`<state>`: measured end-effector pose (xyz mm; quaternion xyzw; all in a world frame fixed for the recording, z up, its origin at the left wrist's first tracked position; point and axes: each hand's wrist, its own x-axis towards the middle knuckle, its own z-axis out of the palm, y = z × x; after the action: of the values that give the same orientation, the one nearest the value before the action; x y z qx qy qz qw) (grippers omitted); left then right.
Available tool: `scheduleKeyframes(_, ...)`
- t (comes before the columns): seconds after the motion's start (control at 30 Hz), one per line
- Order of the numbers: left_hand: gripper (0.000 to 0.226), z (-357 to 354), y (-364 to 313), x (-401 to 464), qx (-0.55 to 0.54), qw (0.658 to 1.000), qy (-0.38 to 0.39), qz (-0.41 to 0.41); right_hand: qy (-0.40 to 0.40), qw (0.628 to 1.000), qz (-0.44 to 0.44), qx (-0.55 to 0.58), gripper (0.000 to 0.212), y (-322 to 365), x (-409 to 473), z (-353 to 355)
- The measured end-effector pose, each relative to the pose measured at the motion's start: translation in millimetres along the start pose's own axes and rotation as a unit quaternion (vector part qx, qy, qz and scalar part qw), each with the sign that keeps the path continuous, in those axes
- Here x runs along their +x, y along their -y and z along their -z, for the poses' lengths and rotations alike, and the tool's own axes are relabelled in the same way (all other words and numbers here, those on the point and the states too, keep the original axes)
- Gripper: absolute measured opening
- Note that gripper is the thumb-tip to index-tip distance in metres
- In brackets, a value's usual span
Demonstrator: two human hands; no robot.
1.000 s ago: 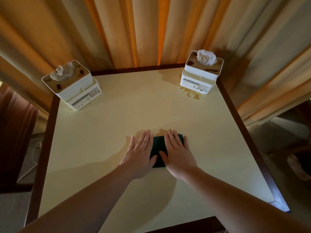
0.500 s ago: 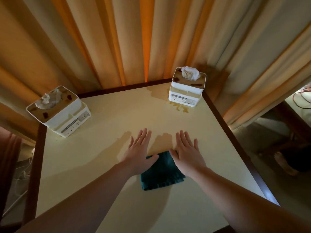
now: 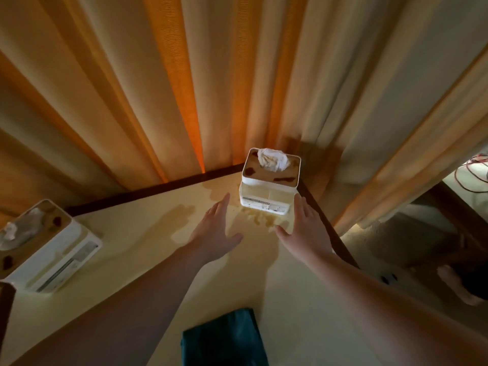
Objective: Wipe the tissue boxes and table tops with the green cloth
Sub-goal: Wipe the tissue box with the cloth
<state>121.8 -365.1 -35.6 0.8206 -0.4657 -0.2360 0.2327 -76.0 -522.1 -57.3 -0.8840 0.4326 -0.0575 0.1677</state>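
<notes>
The green cloth (image 3: 224, 338) is lying folded flat on the table top (image 3: 132, 260) at the near edge of the view, between the two forearms. Its long axis is running near-to-far, leaning slightly toward the right; its near end is being cut off by the bottom of the frame.

The far tissue box (image 3: 269, 184) is standing upright at the far right corner of the table, its printed front face turned toward the camera and a crumpled tissue (image 3: 272, 160) sticking up from the lid. Dark brown stains are showing on the lid, and a brownish spill (image 3: 261, 220) is spreading on the table just in front of the box.

The left hand (image 3: 214, 233) and the right hand (image 3: 303, 228) are reaching toward this box — both with fingers straight and spread, holding nothing. Each is hovering just short of one side of the box, not touching it.

The near tissue box (image 3: 50, 254) is sitting at the left edge, its long axis running diagonally; it is blurred, and its left part is being cut off. The label text on both boxes is too small to read. Curtains (image 3: 158, 88) are hanging behind the table.
</notes>
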Motion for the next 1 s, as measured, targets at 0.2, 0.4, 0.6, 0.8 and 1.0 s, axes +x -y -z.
scheduleKeyframes(0.2, 0.13, -2, -1, 78, -0.059, 0.997, -0.028, 0.027, -0.008, 0.995, -0.043, 0.085, 0.124, -16, 52, 5)
scheduleKeyframes(0.4, 0.121, -5, -4, 119, -0.052, 0.998, -0.021, 0.006, -0.017, 0.98, -0.011, 0.197, 0.107, -21, 70, 3)
scheduleKeyframes(0.6, 0.092, -15, -3, 120, -0.071, 0.995, -0.071, -0.008, -0.034, 0.966, -0.023, 0.254, 0.099, -21, 77, -2)
scheduleKeyframes(0.8, 0.092, -2, -4, 97, -0.065, 0.992, -0.109, -0.006, -0.036, 0.963, 0.007, 0.266, 0.092, -6, 69, 11)
scheduleKeyframes(1.0, 0.091, 13, 15, 27, -0.081, 0.985, -0.148, 0.03, 0.003, 0.964, 0.064, 0.258, 0.096, 30, 35, 15)
